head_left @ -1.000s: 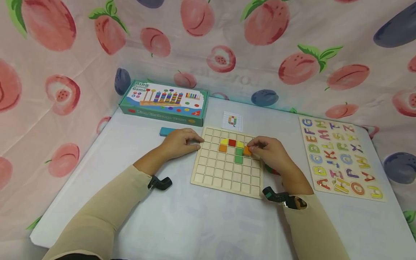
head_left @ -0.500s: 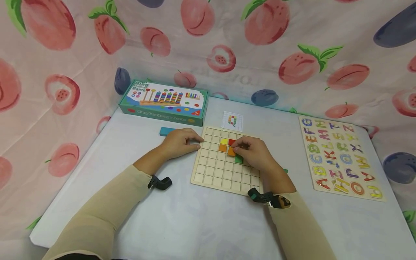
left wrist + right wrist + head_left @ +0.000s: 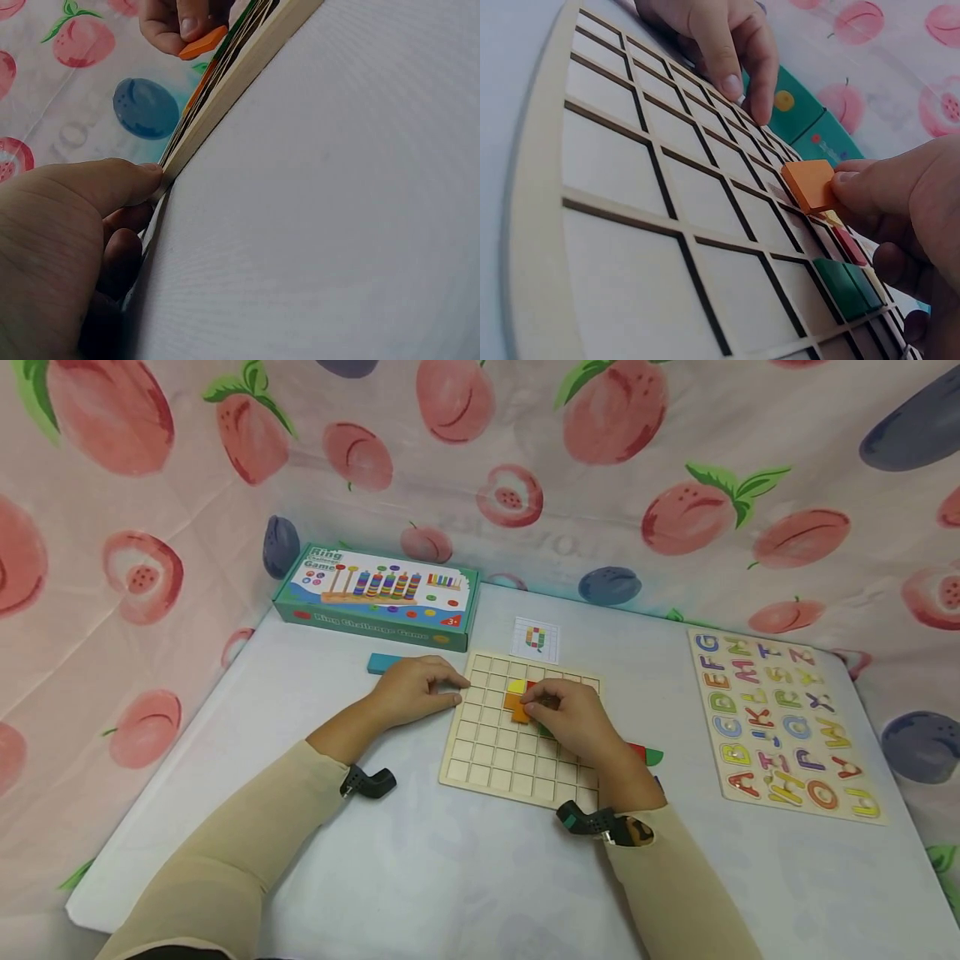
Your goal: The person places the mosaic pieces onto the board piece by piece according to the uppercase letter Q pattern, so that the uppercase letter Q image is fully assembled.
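Observation:
A square wooden grid board (image 3: 480, 760) lies on the table. My right hand (image 3: 573, 714) pinches an orange square tile (image 3: 810, 184) between thumb and fingers, tilted over the board just nearer than a seated orange tile (image 3: 512, 701). A yellow piece (image 3: 517, 686) sits in the grid, with a red tile (image 3: 849, 245) beside it. Green tiles (image 3: 840, 289) show under the right hand in the right wrist view; from the head they are mostly covered. Along the board's left edge, my left hand (image 3: 416, 693) touches the rim with thumb and forefinger, its fingers relaxed.
Beyond the board lies a small pattern card (image 3: 536, 640). A green game box (image 3: 378, 597) stands at the back left, with a blue block (image 3: 383, 663) before it. Red and green pieces (image 3: 654, 757) peek out past the right wrist. An alphabet board (image 3: 783, 727) lies on the right.
My right hand has carried the orange tile leftward across the board, from the green tiles to near the seated orange one. The left hand stays at the edge.

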Motion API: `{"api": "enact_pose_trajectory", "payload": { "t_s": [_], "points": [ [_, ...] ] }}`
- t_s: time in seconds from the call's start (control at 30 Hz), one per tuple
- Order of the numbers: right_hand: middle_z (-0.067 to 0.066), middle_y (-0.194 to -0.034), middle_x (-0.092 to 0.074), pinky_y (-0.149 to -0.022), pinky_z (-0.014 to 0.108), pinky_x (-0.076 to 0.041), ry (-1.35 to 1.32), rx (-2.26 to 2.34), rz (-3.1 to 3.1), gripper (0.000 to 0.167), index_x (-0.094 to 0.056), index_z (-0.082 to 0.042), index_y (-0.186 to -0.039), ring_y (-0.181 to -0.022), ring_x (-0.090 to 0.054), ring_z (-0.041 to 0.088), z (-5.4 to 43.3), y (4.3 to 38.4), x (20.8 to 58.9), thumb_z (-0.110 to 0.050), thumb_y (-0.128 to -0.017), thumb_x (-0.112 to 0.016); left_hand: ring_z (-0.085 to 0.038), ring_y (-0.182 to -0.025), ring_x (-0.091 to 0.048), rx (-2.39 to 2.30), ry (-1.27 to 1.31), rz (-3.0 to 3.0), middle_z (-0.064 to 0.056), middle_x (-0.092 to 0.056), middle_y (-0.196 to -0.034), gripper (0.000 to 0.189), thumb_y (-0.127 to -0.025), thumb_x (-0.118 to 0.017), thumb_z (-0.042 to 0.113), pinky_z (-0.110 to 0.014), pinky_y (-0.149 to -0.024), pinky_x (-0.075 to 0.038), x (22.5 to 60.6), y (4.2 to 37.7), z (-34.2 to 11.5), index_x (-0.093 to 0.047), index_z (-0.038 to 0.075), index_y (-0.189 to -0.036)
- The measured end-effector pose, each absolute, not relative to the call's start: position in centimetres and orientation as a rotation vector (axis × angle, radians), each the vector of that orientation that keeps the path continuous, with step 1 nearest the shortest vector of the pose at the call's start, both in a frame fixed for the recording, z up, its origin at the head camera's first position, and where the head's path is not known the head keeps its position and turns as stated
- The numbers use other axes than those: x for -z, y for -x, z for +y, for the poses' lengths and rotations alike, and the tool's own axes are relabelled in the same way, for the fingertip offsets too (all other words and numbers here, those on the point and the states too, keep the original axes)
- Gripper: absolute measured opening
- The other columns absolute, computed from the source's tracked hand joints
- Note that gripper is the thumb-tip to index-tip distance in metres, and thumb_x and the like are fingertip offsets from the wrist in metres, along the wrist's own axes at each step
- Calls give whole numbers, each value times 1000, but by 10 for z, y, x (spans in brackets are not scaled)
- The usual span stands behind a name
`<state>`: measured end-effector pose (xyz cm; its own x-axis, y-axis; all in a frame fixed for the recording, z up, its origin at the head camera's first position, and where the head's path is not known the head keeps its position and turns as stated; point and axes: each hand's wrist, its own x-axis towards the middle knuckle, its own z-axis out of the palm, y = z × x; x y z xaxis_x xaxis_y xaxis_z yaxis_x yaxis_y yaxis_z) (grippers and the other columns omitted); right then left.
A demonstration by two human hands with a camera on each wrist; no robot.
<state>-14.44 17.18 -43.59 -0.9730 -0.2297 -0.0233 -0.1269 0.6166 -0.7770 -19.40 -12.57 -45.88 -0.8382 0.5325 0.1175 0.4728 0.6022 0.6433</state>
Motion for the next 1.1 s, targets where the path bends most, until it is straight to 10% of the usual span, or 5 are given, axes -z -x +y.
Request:
{"api": "enact_pose_trajectory", "payload": {
  "t_s": [1.1],
  "points": [
    [-6,-93,-71,-73,34,-48,570,1013,2899,5,-83,-16,-99,-80,-57,16,155,140,441,-12,-96,-82,-13,-73,-56,-1073,-867,2736,8,-75,-113,21,-97,-82,26,-33,-67,-46,458,193,-125,-84,22,-118]
  ]
}}
